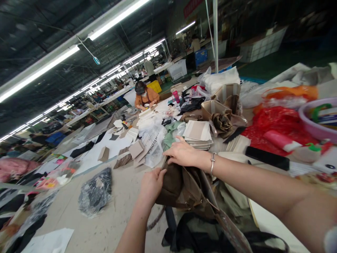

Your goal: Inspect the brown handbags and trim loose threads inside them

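A brown bag with straps hangs over the near part of the table, in front of me. At its upper left edge my left hand is closed, thumb against the fingers, gripping the fabric. Just above, my right hand reaches in from the right, a bracelet on its wrist, and pinches the bag's top edge between thumb and fingers. Dark green and black fabric lies below the bag. Beyond my right hand is a stack of beige panels.
A plastic-wrapped dark bundle lies left on the table. A black phone, red plastic and a purple basket are right. A person works at the far end.
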Tool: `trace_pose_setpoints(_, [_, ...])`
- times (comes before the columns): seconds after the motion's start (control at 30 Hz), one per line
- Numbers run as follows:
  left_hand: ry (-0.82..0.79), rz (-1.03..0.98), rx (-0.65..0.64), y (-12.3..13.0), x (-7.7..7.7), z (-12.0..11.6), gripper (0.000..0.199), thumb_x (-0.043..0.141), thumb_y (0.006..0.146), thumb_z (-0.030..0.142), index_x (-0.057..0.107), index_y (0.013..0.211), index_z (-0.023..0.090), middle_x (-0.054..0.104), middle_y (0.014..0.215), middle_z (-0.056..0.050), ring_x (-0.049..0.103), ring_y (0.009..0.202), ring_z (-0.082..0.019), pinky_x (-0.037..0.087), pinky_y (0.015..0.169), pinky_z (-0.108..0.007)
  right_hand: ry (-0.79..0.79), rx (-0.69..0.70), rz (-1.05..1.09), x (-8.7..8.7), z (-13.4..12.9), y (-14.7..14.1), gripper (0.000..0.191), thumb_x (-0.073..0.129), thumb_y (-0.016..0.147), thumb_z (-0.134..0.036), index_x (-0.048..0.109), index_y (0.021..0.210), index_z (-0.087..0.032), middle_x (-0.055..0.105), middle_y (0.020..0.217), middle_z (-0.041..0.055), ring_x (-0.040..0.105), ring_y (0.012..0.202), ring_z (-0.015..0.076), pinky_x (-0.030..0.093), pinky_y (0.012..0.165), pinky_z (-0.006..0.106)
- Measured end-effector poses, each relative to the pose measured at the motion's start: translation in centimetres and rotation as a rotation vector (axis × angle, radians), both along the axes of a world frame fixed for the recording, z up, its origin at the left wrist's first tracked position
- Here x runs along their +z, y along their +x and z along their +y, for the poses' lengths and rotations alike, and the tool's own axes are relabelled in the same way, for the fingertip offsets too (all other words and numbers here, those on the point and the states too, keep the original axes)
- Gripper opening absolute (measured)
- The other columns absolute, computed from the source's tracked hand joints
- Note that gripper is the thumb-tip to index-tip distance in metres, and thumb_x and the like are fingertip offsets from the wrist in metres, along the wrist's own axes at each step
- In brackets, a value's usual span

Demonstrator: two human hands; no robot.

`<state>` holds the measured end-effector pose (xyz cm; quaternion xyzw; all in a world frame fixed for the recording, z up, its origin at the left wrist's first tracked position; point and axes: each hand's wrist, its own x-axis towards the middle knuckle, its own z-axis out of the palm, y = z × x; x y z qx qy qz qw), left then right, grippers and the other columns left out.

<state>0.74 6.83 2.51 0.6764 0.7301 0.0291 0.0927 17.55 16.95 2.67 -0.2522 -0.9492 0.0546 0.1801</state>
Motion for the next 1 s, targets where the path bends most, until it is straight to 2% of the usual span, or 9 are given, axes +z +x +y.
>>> trace_pose_setpoints(0.37, [-0.035,0.038,-0.016,0.3,0.6,0.3,0.03,0.043,0.086,0.035,0.062,0.071,0.018,0.063,0.065,-0.002,0.056,0.064,-0.013,0.03,0.058,-0.022,0.004,-0.052,0.031,-0.3,0.0,-0.7,0.016,0.059,0.079,-0.036,0.066,0.079,-0.022,0.067,0.07,0.0032,0.056,0.08,0.0201,0.012,0.096,0.045])
trace_pose_setpoints(0.43, [-0.088,-0.012,-0.032,0.1,1.1,0.5,0.025,0.048,0.083,0.039,0.065,0.087,0.021,0.065,0.068,-0.001,0.057,0.067,-0.013,0.031,0.059,-0.021,0.006,-0.058,0.031,-0.4,0.1,-0.8,0.016,0.059,0.079,-0.036,0.065,0.077,-0.021,0.067,0.07,0.0031,0.056,0.08,0.0199,0.012,0.096,0.045])
trace_pose_setpoints(0.5, [-0.128,-0.06,-0.01,0.0,1.6,1.0,0.039,0.054,0.077,0.044,0.058,0.11,0.024,0.065,0.069,0.001,0.057,0.066,-0.014,0.032,0.059,-0.021,0.006,-0.064,0.028,-0.4,0.2,-0.8,0.015,0.058,0.079,-0.035,0.065,0.076,-0.021,0.067,0.07,0.0031,0.056,0.08,0.0198,0.012,0.096,0.044])
trace_pose_setpoints(0.57, [-0.131,-0.096,-0.012,0.1,1.9,1.6,0.052,0.059,0.073,0.047,0.052,0.119,0.024,0.066,0.073,0.001,0.058,0.067,-0.015,0.034,0.06,-0.022,0.005,-0.07,0.024,-0.4,0.3,-0.8,0.016,0.058,0.079,-0.034,0.066,0.076,-0.021,0.067,0.07,0.0033,0.056,0.08,0.0199,0.013,0.096,0.044])
trace_pose_setpoints(0.63, [-0.109,-0.14,-0.091,0.3,1.9,2.3,0.045,0.059,0.073,0.046,0.057,0.112,0.025,0.068,0.083,0.0,0.059,0.074,-0.016,0.036,0.063,-0.022,0.007,-0.073,0.022,-0.3,0.3,-0.9,0.016,0.058,0.079,-0.034,0.066,0.074,-0.021,0.067,0.07,0.0036,0.056,0.079,0.02,0.014,0.096,0.044])
trace_pose_setpoints(0.7, [-0.076,-0.15,-0.152,0.6,1.6,2.9,0.028,0.054,0.078,0.04,0.063,0.099,0.024,0.068,0.087,-0.001,0.059,0.078,-0.017,0.036,0.065,-0.023,0.013,-0.082,0.018,-0.3,0.3,-1.0,0.015,0.057,0.078,-0.032,0.066,0.074,-0.02,0.067,0.07,0.004,0.056,0.078,0.0202,0.013,0.097,0.044])
trace_pose_setpoints(0.8, [-0.037,-0.063,-0.094,1.0,1.0,3.4,0.023,0.045,0.085,0.031,0.065,0.085,0.02,0.067,0.079,-0.003,0.059,0.075,-0.016,0.036,0.065,-0.024,0.023,-0.094,0.001,-0.2,0.2,-0.9,0.014,0.057,0.078,-0.03,0.066,0.076,-0.019,0.067,0.071,0.0051,0.056,0.079,0.0205,0.012,0.097,0.044])
trace_pose_setpoints(1.0, [-0.005,0.035,-0.077,1.2,0.4,3.3,0.025,0.042,0.086,0.03,0.064,0.078,0.019,0.064,0.068,-0.004,0.056,0.066,-0.016,0.031,0.059,-0.025,0.027,-0.017,-0.017,1.1,0.5,0.9,0.027,0.06,0.075,-0.033,0.063,0.099,-0.021,0.065,0.077,0.0073,0.051,0.088,0.0235,0.013,0.095,0.046])
